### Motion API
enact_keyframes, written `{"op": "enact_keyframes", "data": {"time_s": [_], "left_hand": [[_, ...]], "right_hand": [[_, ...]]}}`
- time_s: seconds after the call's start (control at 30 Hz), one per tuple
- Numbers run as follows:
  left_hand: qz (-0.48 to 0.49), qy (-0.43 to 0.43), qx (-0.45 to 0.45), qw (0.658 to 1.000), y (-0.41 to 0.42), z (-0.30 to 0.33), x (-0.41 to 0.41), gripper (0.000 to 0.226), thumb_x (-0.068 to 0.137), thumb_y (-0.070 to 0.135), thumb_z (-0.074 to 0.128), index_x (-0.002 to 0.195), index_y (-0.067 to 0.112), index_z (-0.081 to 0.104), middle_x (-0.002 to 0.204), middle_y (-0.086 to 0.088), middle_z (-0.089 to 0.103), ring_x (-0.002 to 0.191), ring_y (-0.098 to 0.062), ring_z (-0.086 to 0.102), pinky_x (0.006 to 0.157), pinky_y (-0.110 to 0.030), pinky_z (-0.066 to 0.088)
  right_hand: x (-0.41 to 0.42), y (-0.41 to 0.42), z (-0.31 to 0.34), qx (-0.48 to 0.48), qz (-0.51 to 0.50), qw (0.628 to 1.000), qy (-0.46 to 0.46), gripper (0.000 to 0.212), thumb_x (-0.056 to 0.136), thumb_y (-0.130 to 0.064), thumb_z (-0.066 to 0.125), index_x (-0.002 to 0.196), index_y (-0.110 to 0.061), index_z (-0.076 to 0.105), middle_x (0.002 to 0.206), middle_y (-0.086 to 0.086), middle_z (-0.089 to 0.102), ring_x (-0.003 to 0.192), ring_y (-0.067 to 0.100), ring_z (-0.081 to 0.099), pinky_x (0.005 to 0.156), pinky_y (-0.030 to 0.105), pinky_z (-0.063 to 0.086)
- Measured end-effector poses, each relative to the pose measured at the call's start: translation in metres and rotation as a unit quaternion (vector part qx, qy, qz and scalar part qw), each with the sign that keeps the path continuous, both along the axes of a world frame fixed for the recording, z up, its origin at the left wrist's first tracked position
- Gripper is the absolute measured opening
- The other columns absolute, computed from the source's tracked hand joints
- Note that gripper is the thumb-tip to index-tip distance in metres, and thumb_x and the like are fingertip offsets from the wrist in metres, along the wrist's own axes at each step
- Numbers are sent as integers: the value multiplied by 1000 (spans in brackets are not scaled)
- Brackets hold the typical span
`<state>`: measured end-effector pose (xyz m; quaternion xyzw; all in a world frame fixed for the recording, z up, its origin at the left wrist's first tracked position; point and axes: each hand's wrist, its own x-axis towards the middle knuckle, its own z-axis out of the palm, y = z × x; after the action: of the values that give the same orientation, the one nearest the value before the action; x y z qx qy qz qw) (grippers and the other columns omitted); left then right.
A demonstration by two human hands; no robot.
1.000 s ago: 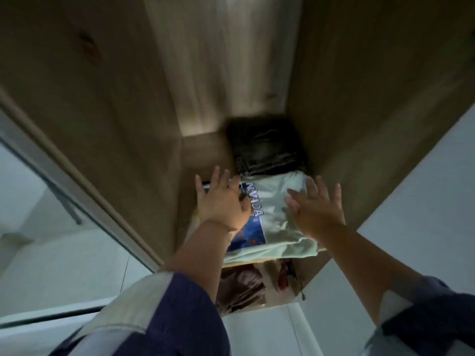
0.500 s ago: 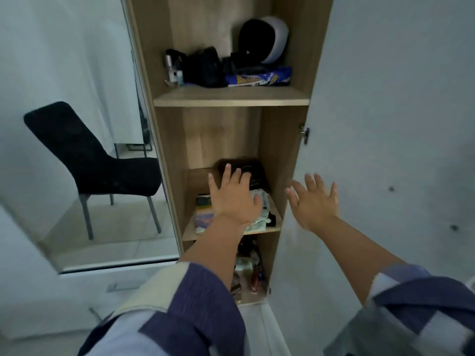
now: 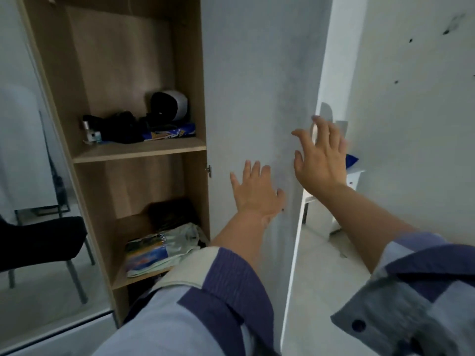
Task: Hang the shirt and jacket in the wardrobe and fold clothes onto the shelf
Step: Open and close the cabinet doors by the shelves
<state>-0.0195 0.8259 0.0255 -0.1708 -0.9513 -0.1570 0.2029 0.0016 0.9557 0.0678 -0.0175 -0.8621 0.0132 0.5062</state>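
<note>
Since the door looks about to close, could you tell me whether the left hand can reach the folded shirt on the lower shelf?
Probably yes: the left hand lies open against the door, and the wardrobe front is open beside it, leaving the folded shirt unobstructed.

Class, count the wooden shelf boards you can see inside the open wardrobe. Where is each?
2. The upper shelf carries dark items and a blue packet. The lower shelf holds the folded clothes. Another may be hidden below, behind the person's sleeve.
</note>
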Motion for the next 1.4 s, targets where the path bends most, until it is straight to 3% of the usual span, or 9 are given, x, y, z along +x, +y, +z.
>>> {"op": "enact_keyframes", "data": {"time_s": [0.13,0.23,0.53,0.73,0.83,0.93,1.07,1.2,1.4], "left_hand": [[-27,-3,-14,1000,37,1,5,79,91,56,42,152,25,5,161,2,-4,148,-20,-9,116,-56,1],[-30,-14,-21,999,48,-2,4,90,89,63,41,152,22,-8,160,3,-12,148,-20,-11,116,-58,5],[29,46,-33,998,3,-16,3,103,81,77,36,150,22,-16,160,3,-15,148,-22,-11,114,-60,1],[71,121,-106,984,-77,-17,29,105,79,77,35,150,20,-16,160,1,-15,147,-19,-16,115,-59,-8],[119,131,-120,977,-125,-18,38,103,79,75,35,151,20,-14,160,2,-14,147,-18,-16,114,-59,-10],[181,144,-117,966,-174,-20,41,102,79,70,36,151,18,-15,160,1,-15,147,-17,-16,115,-60,-6],[208,230,-133,941,-233,-17,38,103,74,64,44,151,22,-11,160,-4,-10,148,-25,-7,112,-62,-7],[240,226,-174,928,-284,-10,19,108,75,68,49,150,25,-16,158,-5,-19,147,-28,-15,110,-65,-8],[313,211,-205,903,-362,-8,-33,114,73,76,50,148,28,-21,157,-6,-25,145,-29,-21,108,-66,-11]], "right_hand": [[-1,15,12,-296,148,939,-88,59,91,-19,54,144,-15,27,123,11,54,109,31,54,88,37,44],[-8,13,8,-389,157,894,-155,29,95,-24,51,121,-11,49,91,5,59,88,26,57,71,28,37],[10,-38,-15,-274,131,952,-27,30,92,-35,53,114,-14,58,85,3,69,79,25,66,74,37,52],[18,-109,-31,-265,235,935,-31,41,94,-43,51,129,-22,51,105,-3,69,87,8,64,74,18,44],[11,-145,-42,-244,308,919,-33,42,97,-42,44,136,-26,47,120,-8,63,94,-1,56,82,22,50],[-3,-175,-55,-172,360,916,-39,44,102,-33,32,146,-31,33,137,-2,52,117,12,54,92,32,51],[-29,-221,-63,-77,356,924,-113,61,101,-29,39,151,-37,5,159,12,13,141,29,28,110,42,35],[-64,-264,-57,13,331,936,-122,69,98,-40,43,151,-35,-1,160,11,-9,148,31,1,116,56,11],[-134,-335,-53,84,296,946,-99,85,90,-56,48,148,-39,-10,159,14,-14,146,35,-13,112,63,3]]}}
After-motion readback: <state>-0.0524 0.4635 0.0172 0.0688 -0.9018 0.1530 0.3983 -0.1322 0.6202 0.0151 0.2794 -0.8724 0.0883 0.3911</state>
